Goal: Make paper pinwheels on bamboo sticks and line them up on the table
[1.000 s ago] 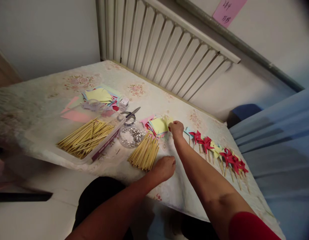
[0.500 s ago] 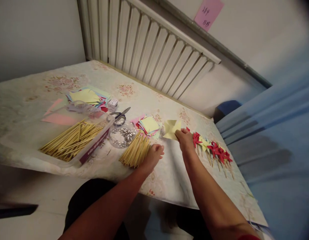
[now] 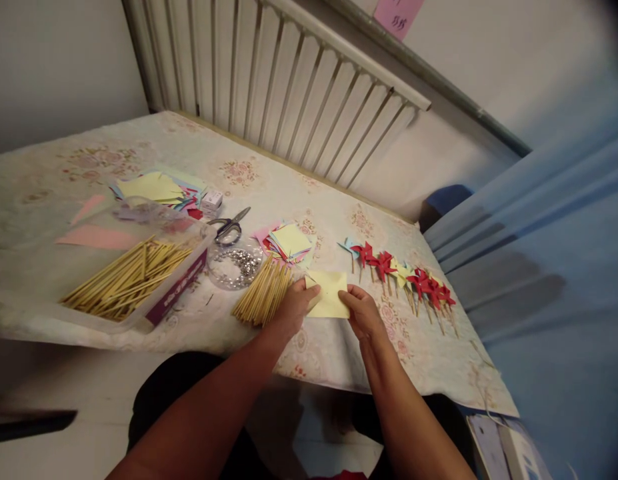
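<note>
A: What are the hands doing?

B: A person's left hand (image 3: 295, 303) and right hand (image 3: 363, 311) are gripping opposite sides of a yellow paper square (image 3: 330, 295), thumbs pressing on top. The hands are staying apart, the paper spanning the gap just right of a bundle of thin sticks (image 3: 259, 295).

A: Is the left hand touching that bundle?

B: It is overlapping the bundle's right edge; whether it is touching, I cannot tell.

A: What is surrounding the bundle?

B: Coloured paper squares (image 3: 291, 241) are lying in a stack just beyond it. A transparent dish (image 3: 216, 279) of small silvery pieces is sitting just to its left, scissors (image 3: 230, 230) lying beyond and left. A plastic bin (image 3: 119, 327) is holding more sticks farther left. Red, yellow and blue pinwheels (image 3: 383, 262) are lining the flowered tablecloth (image 3: 333, 373), well right of the bundle.
</note>
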### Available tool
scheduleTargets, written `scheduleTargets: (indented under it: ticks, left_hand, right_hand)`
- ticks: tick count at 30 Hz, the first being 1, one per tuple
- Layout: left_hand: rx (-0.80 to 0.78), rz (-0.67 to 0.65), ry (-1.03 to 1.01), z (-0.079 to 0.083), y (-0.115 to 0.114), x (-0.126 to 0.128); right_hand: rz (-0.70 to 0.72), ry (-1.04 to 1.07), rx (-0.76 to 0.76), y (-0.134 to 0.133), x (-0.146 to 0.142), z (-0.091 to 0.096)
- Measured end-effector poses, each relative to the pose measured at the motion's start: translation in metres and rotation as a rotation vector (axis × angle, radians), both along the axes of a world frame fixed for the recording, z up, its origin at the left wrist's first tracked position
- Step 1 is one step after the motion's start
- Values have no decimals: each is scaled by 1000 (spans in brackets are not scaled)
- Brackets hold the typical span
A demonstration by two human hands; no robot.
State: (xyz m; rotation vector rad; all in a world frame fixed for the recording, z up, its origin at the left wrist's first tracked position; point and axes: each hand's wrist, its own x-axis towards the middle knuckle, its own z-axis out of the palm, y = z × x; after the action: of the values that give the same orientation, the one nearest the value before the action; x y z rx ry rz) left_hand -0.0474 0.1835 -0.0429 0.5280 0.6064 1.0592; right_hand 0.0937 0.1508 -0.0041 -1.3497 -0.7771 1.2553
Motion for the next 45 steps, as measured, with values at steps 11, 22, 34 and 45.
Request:
scheduleTargets:
  ticks: [11, 22, 34, 45]
  left_hand:
    - [71, -80, 256, -5, -4, 1]
    - [147, -116, 484, -15, -4, 2]
    - [91, -124, 488, -11, -5, 2]
    - [198, -187, 584, -11, -6, 0]
  right_hand:
    - [-49, 3, -81, -8, -8, -14]
    - [-41, -67, -124, -14, -9, -22]
    - [-12, -77, -137, -19, -7, -27]
    - [-67, -100, -132, -17, 0, -29]
